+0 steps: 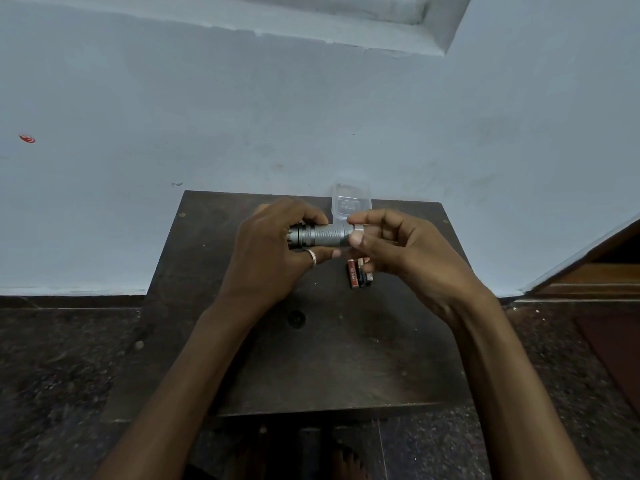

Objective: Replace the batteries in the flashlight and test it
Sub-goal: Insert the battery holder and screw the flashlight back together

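A grey metal flashlight (pixel 325 234) with a knurled barrel lies level above the dark wooden table (pixel 311 358). My left hand (pixel 266 258), wearing a ring, grips its head end. My right hand (pixel 398 251) pinches the tail end between thumb and forefinger, where a pale part (pixel 358 231) shows at the barrel's opening. Three small batteries (pixel 358 273), one red-labelled, lie together on the table just below my right fingers. A small black round piece (pixel 296 318) rests on the table nearer to me.
A clear plastic case (pixel 350 202) stands at the table's far edge against the pale blue wall. The table sits on a dark speckled floor. A wooden door frame (pixel 595 271) is at the right. My feet show below the table's near edge.
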Motion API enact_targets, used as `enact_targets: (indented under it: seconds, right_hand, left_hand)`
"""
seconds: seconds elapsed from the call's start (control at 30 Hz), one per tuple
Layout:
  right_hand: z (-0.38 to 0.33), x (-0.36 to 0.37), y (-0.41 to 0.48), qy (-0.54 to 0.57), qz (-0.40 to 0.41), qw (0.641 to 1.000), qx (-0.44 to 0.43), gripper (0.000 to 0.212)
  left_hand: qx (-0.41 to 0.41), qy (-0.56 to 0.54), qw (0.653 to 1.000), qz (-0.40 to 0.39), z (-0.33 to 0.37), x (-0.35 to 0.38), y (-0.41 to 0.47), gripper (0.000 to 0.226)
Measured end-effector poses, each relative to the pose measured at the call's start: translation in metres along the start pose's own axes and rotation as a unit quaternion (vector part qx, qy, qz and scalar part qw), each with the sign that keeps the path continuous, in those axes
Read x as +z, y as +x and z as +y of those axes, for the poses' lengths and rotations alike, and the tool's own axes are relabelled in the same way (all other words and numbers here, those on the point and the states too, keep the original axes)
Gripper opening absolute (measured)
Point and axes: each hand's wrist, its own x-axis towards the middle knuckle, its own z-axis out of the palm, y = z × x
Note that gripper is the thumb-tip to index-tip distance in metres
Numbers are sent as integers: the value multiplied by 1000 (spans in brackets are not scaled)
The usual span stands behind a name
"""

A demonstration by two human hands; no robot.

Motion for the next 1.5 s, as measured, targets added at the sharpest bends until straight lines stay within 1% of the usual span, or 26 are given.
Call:
enact_targets:
  seconds: [0.1,0.17,0.2,0.27,0.37,0.43,0.47,0.53,0.57,0.6,0.63,0.67,0.73,0.77,0.83,0.9,1.0,1.07,1.1,1.17,1.23,1.3,1.37,1.4,1.47,1.5]
  right_hand:
    - [2,1,1,30,11,999,-20,23]
    - [2,0,1,36,36,998,-28,25]
    - [2,-2,1,37,47,998,-32,26]
    - [3,-5,1,40,62,996,-40,27]
    - [2,-6,2,50,63,996,-36,20]
    - [-1,-3,2,22,65,997,-27,11]
    - [-1,-1,2,-5,77,997,-21,22]
    - [0,2,3,-66,89,994,-3,52]
    - [0,3,3,-80,91,993,10,62]
    - [0,3,3,-78,93,992,18,66]
    - [0,2,3,-62,96,993,25,65]
    - [0,0,4,-41,100,994,24,59]
    - [-2,-8,2,-8,97,995,2,31]
    - [-2,-13,0,9,81,997,-10,22]
    - [-1,-18,-2,30,49,998,-23,33]
    - [0,-18,-1,28,48,998,-24,38]
    - [0,-15,2,35,63,997,-26,31]
    - [0,-13,4,42,61,997,-9,17]
    - [0,-12,4,29,62,998,-2,19]
    - [3,-9,6,-21,69,997,10,40]
    - [2,-7,6,-40,79,996,22,50]
    - [1,-11,5,-19,71,997,28,45]
    - [-2,-17,1,16,54,998,11,25]
    - [-1,-21,0,28,42,999,-1,25]
    - [0,-22,0,30,29,999,-6,36]
    - [-1,-21,0,26,33,999,-3,36]
  left_hand:
    - [-25,-23,999,-24,1,1,0,38]
    - [-88,-56,994,-32,1,-2,1,45]
    - [-137,-91,986,-34,1,-4,2,47]
    - [-224,-187,956,-33,1,-8,5,44]
    - [-270,-278,921,-24,2,-12,5,42]
    - [-273,-294,916,-18,1,-13,5,44]
    - [-271,-297,916,-17,1,-13,5,45]
    - [-269,-295,917,-18,0,-14,5,45]
    - [-268,-294,917,-18,0,-14,4,43]
    - [-267,-293,918,-17,-1,-14,4,42]
    - [-266,-293,918,-15,-1,-14,4,41]
    - [-266,-292,919,-11,-1,-15,4,40]
    - [-266,-292,919,-7,-1,-15,5,40]
    - [-268,-293,918,-7,-1,-15,5,39]
    - [-271,-299,915,-7,0,-15,5,39]
    - [-272,-306,912,-8,0,-15,4,39]
    - [-269,-300,915,-14,0,-16,4,39]
    - [-268,-298,916,-16,0,-17,4,39]
    - [-267,-302,915,-17,1,-16,4,39]
    - [-263,-303,916,-21,3,-15,4,39]
    - [-258,-298,919,-27,5,-13,4,37]
    - [-255,-298,919,-28,6,-13,4,37]
    - [-258,-302,918,-22,5,-14,4,38]
    - [-260,-304,916,-17,5,-14,4,39]
    - [-261,-308,915,-13,4,-15,4,40]
    - [-261,-308,915,-14,4,-15,4,40]
